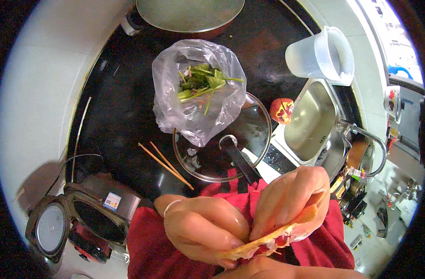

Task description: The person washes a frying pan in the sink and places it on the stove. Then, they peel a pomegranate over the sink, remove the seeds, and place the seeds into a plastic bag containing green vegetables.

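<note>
Both of my hands are in view, low in the picture in front of red clothing. My left hand (202, 223), with a thin white bangle at its wrist, pinches one end of a broken pomegranate piece (263, 248). My right hand (292, 202) is closed around the other end, with its fingers curled over the rind. Red seeds and pale membrane show along the piece's lower edge. Another part of a pomegranate (281, 111) rests on the black counter beside the sink, its seeds exposed. My fingertips are partly hidden behind the rind and knuckles.
A clear plastic bag (233, 101) holding green vegetable scraps stands partly over a glass lid (198, 167). Chopsticks (165, 165) lie to its left. Around them are a pot (191, 14), a plastic jug (306, 55), a steel sink (311, 115) with a faucet (379, 146), and an open rice cooker (94, 216).
</note>
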A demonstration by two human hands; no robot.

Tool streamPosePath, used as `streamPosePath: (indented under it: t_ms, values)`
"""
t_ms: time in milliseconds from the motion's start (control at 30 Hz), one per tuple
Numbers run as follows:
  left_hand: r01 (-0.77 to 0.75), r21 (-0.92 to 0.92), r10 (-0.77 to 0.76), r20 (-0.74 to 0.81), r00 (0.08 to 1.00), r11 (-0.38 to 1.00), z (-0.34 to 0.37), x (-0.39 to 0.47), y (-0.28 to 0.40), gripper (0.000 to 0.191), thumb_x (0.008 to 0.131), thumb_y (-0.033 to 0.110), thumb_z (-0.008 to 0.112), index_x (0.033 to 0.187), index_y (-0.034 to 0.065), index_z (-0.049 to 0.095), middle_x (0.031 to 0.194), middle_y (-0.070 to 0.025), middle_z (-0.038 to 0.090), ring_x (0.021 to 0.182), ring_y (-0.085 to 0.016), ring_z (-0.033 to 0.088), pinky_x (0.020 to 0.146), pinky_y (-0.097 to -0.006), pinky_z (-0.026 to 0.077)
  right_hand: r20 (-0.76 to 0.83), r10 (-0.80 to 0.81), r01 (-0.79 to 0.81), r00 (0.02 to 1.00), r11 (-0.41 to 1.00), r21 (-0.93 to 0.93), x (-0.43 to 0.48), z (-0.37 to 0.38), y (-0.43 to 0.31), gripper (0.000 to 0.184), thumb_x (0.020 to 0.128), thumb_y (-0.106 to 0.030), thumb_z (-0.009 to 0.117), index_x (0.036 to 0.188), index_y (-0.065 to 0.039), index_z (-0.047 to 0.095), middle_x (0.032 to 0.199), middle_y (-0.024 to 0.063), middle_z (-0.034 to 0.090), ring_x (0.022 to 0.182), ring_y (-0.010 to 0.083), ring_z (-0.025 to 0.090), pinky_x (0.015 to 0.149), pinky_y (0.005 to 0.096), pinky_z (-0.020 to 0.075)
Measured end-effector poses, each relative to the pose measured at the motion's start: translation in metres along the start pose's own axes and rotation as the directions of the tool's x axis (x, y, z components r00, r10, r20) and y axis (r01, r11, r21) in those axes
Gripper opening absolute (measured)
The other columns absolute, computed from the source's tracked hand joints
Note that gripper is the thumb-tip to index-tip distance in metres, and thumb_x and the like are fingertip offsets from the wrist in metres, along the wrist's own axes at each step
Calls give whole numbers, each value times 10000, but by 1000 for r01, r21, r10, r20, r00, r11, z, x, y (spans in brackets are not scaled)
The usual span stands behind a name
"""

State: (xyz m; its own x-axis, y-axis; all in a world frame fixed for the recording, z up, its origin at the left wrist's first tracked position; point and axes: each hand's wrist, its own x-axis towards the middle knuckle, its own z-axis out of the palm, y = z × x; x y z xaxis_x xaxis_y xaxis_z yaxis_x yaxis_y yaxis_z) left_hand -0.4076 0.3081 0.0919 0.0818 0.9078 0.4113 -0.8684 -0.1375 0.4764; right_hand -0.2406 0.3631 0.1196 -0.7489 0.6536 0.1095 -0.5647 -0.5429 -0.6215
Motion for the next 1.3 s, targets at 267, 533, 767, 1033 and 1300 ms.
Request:
streamPosePath:
  t_ms: [267,533,767,1033,1300]
  values:
    - [7,-160,10,105,994,987,-10,-28,0,147,752,104,626,783,-4,529,885,-232,588,687,-321,606,545,-460,493,-7,-48,48,999,971,234,-6,-2,14,273,641,124,671,871,147,525,795,326,584,754,378,625,623,407,518]
    - [-44,-16,42,-140,989,999,9,-2,-12,79,760,0,548,703,-30,502,642,-168,572,500,-229,563,433,-301,458,-202,152,-105,968,969,226,6,10,-11,314,645,115,666,900,106,482,767,273,591,720,344,623,611,411,508]
    - [381,123,-212,-658,723,916,7,7,-6,113,814,11,532,907,-22,479,804,-143,602,633,-173,586,581,-309,485,-354,142,-145,924,989,18,10,-29,2,339,792,-3,604,1096,-18,456,1027,81,574,936,155,564,792,284,460]
    - [474,354,-133,-672,729,806,-41,3,-34,148,831,48,548,961,-9,507,918,-59,568,766,-94,544,722,-223,438,-541,99,-238,835,952,-194,16,-60,28,440,774,10,609,1164,-21,407,1065,87,549,957,163,556,794,280,468]
    - [403,843,111,-467,877,357,-51,-2,-33,150,774,-54,573,915,-5,567,876,-69,545,701,-93,546,598,-194,451,-615,44,-358,788,845,-398,11,-72,40,387,782,-59,627,1118,18,451,987,74,579,895,135,574,794,266,465]
